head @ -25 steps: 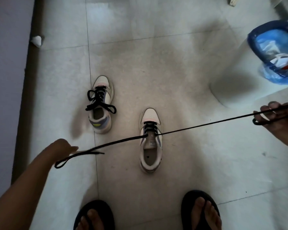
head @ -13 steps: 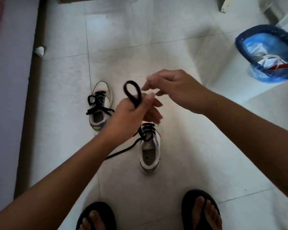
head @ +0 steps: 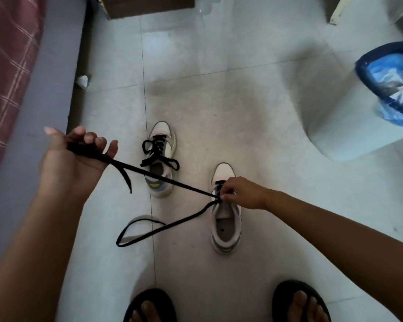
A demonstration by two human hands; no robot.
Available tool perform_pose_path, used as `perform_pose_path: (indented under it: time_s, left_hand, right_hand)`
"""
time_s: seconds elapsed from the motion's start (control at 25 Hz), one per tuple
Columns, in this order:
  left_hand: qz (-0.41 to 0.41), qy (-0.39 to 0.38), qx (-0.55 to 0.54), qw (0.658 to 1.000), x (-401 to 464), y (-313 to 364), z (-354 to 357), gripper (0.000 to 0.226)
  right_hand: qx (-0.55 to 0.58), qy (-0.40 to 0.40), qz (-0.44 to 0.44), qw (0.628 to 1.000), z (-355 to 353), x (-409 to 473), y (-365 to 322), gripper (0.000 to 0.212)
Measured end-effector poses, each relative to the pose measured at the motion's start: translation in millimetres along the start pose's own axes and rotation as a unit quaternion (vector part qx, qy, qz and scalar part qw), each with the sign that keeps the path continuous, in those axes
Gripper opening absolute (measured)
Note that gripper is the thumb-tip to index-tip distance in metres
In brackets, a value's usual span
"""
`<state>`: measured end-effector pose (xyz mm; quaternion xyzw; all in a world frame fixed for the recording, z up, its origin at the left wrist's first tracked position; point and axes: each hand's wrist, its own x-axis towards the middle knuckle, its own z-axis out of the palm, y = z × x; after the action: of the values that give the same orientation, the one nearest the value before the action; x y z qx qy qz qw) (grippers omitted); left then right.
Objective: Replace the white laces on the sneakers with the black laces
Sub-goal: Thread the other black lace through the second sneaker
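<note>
Two white sneakers stand on the tiled floor. The left sneaker [head: 160,159] is laced in black with a tied bow. The right sneaker [head: 225,225] is partly laced with a black lace [head: 163,180]. My left hand [head: 75,159] is raised at the left, shut on one end of that lace, which runs taut to the shoe. My right hand [head: 240,192] is down on the right sneaker's eyelets, fingertips pinching the lace there. The lace's other end [head: 149,232] lies looped on the floor left of that shoe.
A bed edge [head: 44,89] with a red plaid cover runs along the left. A white bin with a blue liner [head: 386,87] stands at right. A crumpled tissue [head: 82,81] lies by the bed. A brown box [head: 149,8] stands far ahead. My sandalled feet [head: 298,303] are at the bottom.
The hands, together above the shoe half a second ago, have parted: my left hand pulled one lace end up and left, my right hand dropped onto the right sneaker's eyelets.
</note>
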<state>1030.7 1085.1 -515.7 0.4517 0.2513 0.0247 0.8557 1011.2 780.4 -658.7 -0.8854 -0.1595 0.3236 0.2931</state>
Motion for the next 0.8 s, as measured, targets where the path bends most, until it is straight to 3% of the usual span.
perform_pose_path:
  time_s: [0.12,0.28,0.4,0.52,0.6,0.68,0.72,0.8]
  left_hand:
    - [-0.005,-0.024,-0.025,0.999,2.9,2.6,-2.4,0.054]
    - [-0.035,-0.065,0.014,0.997,4.7,5.1,-7.4,0.046]
    - [-0.057,-0.101,0.036,0.993,2.1,2.3,-14.9,0.044]
    - [-0.088,-0.117,0.152,0.977,1.6,7.1,-21.0,0.040]
    - [-0.115,-0.152,0.342,0.920,-1.3,3.9,-19.6,0.035]
    - [-0.078,-0.250,0.499,0.826,-9.9,-12.2,-11.4,0.041]
    - [-0.065,-0.306,0.513,0.800,-16.4,-23.8,-5.9,0.045]
    - [-0.096,-0.347,0.495,0.791,-24.4,-41.2,-2.0,0.051]
  right_hand:
    - [-0.031,-0.022,-0.016,0.999,0.0,2.9,-11.1,0.021]
    - [0.134,-0.045,0.010,0.990,-11.7,4.4,-36.2,0.020]
    - [0.259,-0.096,-0.009,0.961,-27.2,6.0,-71.1,0.014]
    - [0.334,-0.103,-0.029,0.936,-45.4,9.2,-99.9,0.012]
    - [0.304,-0.127,-0.057,0.942,-54.7,14.6,-119.0,0.014]
    - [0.280,-0.169,-0.088,0.941,-57.9,21.5,-138.5,0.011]
    - [0.273,-0.179,-0.097,0.940,-58.5,24.8,-145.2,0.009]
    - [0.255,-0.170,-0.104,0.946,-61.7,28.4,-145.9,0.011]
